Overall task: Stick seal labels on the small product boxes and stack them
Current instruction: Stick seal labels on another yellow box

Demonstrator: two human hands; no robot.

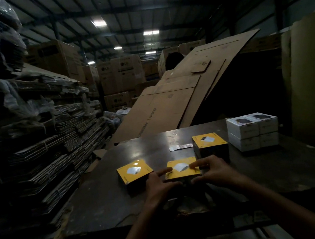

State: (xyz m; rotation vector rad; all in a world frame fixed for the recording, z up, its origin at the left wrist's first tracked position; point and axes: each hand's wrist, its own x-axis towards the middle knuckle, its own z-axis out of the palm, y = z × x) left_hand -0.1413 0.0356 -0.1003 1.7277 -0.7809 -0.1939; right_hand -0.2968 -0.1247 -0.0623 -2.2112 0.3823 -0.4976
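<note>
1. Yellow box sat on the table's near edge, gripped at its sides by the left hand and right hand — forefingers pressing its top;
2. Uneven pressure could have skewed it — a crooked seal.

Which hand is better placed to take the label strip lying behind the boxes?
Probably the right hand. The label strip lies beyond the held yellow box, slightly right, near the taller yellow stack. The left hand sits farther away.
</note>
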